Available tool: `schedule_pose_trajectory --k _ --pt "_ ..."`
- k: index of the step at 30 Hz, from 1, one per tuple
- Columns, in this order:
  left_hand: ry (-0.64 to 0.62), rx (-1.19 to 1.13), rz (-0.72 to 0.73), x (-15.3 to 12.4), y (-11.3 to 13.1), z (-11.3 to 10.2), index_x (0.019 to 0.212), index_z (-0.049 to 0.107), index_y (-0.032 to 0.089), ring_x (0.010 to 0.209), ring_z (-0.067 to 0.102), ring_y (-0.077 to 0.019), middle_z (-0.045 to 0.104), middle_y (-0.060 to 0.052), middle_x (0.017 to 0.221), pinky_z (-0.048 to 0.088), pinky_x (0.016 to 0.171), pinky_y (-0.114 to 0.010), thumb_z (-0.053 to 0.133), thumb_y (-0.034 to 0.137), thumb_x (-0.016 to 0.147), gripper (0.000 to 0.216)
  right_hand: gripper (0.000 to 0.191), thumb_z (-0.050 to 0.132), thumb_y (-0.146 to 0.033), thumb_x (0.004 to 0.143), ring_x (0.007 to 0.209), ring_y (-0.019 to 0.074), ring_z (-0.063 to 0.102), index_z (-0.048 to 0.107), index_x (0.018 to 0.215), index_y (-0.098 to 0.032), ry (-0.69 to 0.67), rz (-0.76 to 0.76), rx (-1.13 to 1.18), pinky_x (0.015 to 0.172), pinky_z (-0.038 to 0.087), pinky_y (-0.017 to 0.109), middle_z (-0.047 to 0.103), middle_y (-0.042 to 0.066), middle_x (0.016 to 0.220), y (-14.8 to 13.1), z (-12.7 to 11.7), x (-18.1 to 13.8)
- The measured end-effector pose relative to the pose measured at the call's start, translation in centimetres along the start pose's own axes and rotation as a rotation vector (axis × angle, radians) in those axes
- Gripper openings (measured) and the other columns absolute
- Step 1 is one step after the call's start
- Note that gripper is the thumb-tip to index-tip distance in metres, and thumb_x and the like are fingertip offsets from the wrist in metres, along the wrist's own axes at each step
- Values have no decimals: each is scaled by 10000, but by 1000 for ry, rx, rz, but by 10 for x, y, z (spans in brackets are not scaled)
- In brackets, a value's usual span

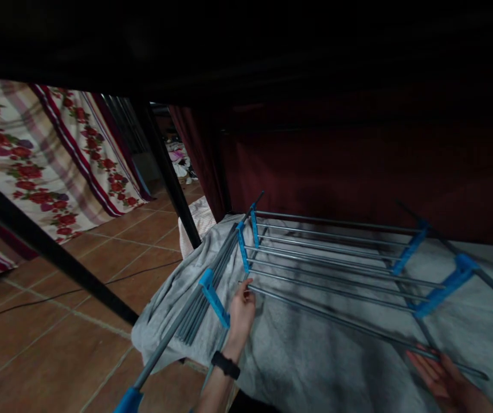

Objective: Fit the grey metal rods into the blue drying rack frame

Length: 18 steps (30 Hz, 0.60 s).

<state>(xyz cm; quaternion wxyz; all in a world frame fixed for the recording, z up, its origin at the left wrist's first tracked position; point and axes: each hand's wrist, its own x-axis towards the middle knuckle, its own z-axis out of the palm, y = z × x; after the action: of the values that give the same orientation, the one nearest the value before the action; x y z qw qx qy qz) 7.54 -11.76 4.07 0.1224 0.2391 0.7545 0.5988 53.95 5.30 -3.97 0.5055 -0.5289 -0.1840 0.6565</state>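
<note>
A long grey metal tube [341, 319] runs across in front of me. My left hand [243, 307], with a black band on its wrist, pinches the tube's left end close to a blue plastic bracket [215, 298]. Near the tube's other end, my right hand [448, 376] has its fingers beneath and its thumb against it. Behind it stands a partly assembled rack of parallel tubes [324, 244] between blue brackets on the left and right, such as the right front bracket [444, 287]. The left bracket by my hand has no crossbar in it.
A bundle of loose tubes [207, 304] lies on the grey blanket [306, 361], left of the rack. Black bed-frame posts [173, 172] stand at the left, with a dark overhang above. A cable [78, 291] crosses the tiled floor [78, 344]. A dark red curtain [336, 172] hangs behind.
</note>
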Motion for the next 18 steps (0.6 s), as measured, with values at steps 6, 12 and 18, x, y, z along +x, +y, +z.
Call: schedule_pose_trajectory --k 6,12,18 --pt "168 -637 -244 17 4 10 1057 675 248 711 695 -180 752 1 826 569 720 -309 982 353 654 517 65 748 -230 897 1405 311 788 763 953 -260 25 18 89 1177 622 465 830 132 1187 -9 25 -7" --pt "327 -775 -408 24 27 15 1083 600 260 702 735 -159 741 23 782 541 670 -229 801 67 777 414 22 785 -294 880 1049 282 876 804 876 -284 43 -63 136 1052 697 422 844 120 1071 -11 24 4" --pt "345 -786 -457 34 25 2 916 652 237 664 709 -150 719 16 726 545 612 -196 682 8 792 262 136 899 -269 791 907 235 852 767 821 -255 72 -211 221 920 737 361 846 65 968 -22 38 -19"
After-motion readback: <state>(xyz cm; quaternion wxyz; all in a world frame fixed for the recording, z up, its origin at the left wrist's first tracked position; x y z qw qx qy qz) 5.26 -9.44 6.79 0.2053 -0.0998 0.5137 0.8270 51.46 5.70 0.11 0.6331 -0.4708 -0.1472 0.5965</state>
